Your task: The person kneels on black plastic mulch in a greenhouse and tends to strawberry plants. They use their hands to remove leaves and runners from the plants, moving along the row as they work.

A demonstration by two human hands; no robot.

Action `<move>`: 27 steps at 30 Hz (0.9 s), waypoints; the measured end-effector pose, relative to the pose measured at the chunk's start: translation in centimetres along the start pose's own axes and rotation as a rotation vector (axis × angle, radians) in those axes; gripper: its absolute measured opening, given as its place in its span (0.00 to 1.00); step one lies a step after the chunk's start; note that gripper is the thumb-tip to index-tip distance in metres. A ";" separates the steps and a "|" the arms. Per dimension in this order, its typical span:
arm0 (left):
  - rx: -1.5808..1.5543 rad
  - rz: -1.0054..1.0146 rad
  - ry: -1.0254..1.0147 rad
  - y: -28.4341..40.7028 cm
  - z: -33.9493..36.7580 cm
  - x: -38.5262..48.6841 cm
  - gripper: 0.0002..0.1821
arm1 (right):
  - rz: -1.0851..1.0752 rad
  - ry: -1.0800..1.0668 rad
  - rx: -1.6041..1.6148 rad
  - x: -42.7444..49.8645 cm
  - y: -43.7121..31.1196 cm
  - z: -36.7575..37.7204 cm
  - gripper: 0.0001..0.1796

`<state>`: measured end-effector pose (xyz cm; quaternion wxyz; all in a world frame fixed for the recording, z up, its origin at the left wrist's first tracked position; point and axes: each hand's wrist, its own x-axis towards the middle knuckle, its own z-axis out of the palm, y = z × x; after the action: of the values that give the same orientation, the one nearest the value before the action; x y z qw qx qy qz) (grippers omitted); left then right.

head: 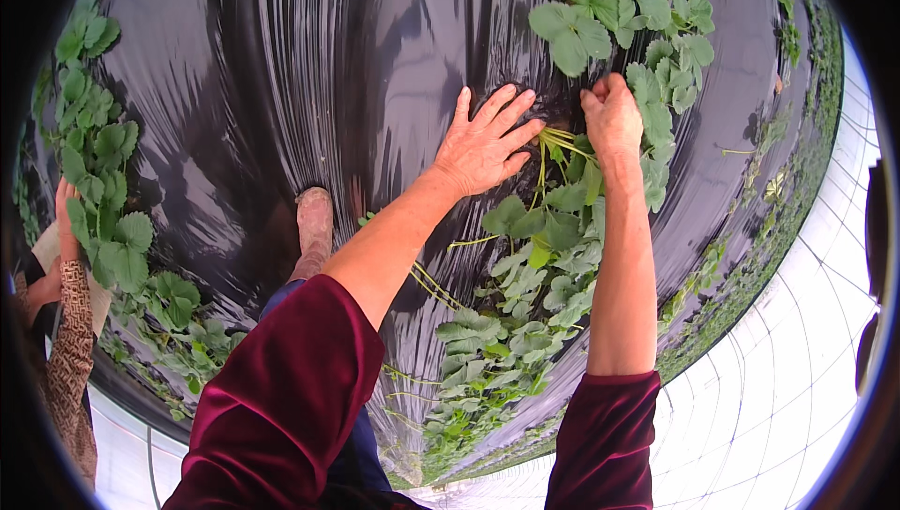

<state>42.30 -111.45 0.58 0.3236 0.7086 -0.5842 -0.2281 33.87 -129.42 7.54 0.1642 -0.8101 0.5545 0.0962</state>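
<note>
My left hand [489, 141] lies with fingers spread on the black plastic mulch film [408, 88], just left of a strawberry plant's crown. Pale green leaf stalks [560, 139] fan out from beside its fingertips toward my right hand [613, 115]. That hand is bent at the film with thumb and fingers drawn together. Whether anything is pinched in it is hidden. Strawberry leaves [573, 35] stand above the gap between my hands. More strawberry foliage [541, 285] runs along the bed below, between my forearms.
My mud-stained boot [314, 222] stands in the film-covered furrow. On the left grows another strawberry row [105, 172], where a co-worker's hand [68, 215] reaches in beside a patterned sleeve [74, 327]. Further planted rows [780, 229] and a white greenhouse cover [759, 355] curve along the right.
</note>
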 end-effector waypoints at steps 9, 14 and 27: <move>0.016 -0.029 -0.071 -0.1 0.0 0.1 0.26 | 0.048 -0.012 0.216 3.1 -0.7 4.1 0.21; 0.010 -0.019 -0.067 0.1 -0.2 0.1 0.26 | 0.270 0.016 0.720 2.9 0.2 4.2 0.17; -0.059 -0.051 -0.119 1.2 -4.3 1.7 0.26 | 0.131 0.222 0.281 2.3 0.1 5.4 0.21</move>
<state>44.88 -112.40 4.52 0.3031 0.6986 -0.5769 -0.2952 34.73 -129.46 1.70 0.2070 -0.7471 0.6287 -0.0619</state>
